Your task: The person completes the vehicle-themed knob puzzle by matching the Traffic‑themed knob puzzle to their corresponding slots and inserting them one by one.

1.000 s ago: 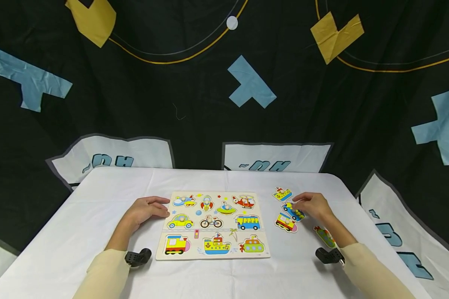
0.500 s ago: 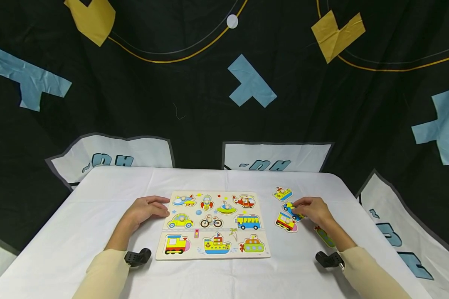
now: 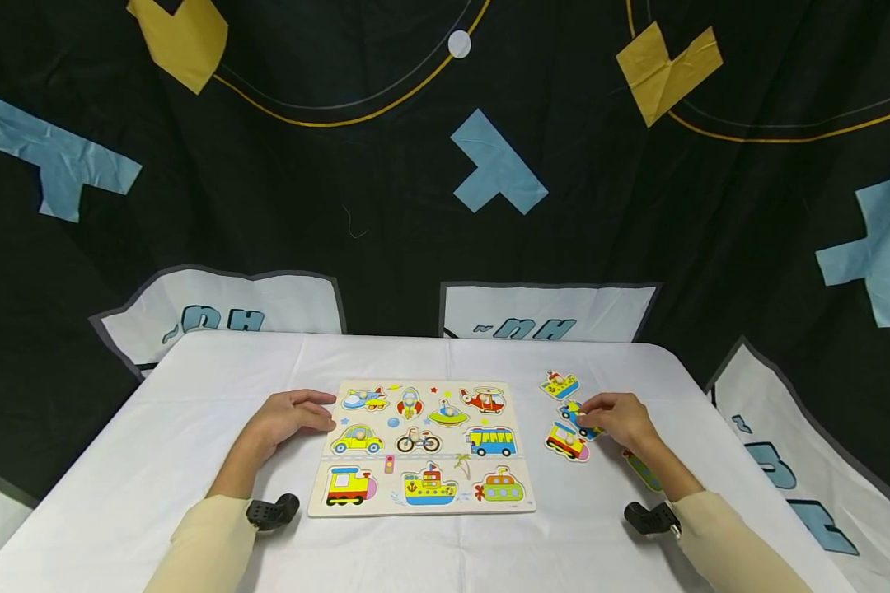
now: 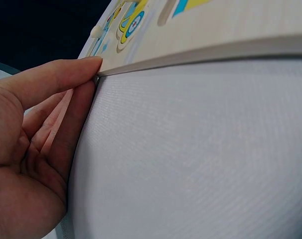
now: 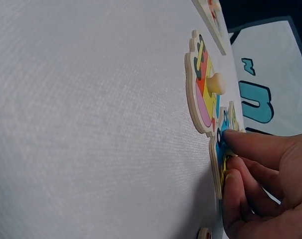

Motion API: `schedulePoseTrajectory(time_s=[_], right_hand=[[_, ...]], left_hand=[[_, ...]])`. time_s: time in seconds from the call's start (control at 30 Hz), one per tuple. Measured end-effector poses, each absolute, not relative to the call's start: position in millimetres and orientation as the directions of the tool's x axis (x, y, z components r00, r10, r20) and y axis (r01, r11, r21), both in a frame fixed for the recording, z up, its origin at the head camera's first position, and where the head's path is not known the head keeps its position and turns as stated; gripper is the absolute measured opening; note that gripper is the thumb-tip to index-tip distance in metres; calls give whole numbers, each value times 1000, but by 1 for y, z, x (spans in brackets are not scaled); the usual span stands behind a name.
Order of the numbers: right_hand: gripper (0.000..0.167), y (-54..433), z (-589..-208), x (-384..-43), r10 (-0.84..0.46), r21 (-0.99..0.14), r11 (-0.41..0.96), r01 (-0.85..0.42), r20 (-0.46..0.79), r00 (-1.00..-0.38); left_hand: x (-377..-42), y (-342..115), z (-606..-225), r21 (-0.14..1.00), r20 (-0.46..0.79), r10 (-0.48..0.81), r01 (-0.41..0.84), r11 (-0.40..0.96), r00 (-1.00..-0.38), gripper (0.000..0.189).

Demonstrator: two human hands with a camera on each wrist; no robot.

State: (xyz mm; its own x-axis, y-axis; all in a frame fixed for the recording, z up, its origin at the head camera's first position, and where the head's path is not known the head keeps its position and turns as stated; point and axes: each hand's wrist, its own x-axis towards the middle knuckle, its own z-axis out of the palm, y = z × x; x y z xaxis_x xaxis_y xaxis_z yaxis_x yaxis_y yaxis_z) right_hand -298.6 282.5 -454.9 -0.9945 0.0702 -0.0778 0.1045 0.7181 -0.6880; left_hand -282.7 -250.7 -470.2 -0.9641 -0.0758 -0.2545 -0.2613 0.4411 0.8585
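The wooden puzzle board [image 3: 452, 504], printed with vehicles, lies on the white table. My left hand [image 3: 285, 418] is at its left side, and in the left wrist view the thumb tip touches the board's edge [image 4: 191, 56]. Right of the board, the fingertips of my right hand [image 3: 621, 418] pinch the blue bus puzzle piece [image 3: 569, 412]. The hand covers much of the bus, including its knob. Close beside it lie a red and yellow train piece [image 3: 566, 445] and a ship piece [image 3: 559, 385]. A green submarine piece [image 3: 641, 470] is partly hidden by my right forearm.
Several knobbed pieces, such as a car [image 3: 358, 439] and a helicopter [image 3: 484, 400], sit in the board. The white table [image 3: 386, 556] ends at a black backdrop [image 3: 386, 206]. Each wrist carries a small black camera [image 3: 274, 511].
My right hand has come slightly nearer to me and down onto the bus piece, its fingers drawing together there. The left hand and the board have stayed in place.
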Motion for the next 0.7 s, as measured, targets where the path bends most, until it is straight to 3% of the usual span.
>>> schedulePoseTrajectory(time_s=[0.7], right_hand=[[25,279,-440,-299,78,-691,711,128,-103,-992]], left_hand=[[-284,-251,-471,847,-261,-84,-270,457,-962,57]])
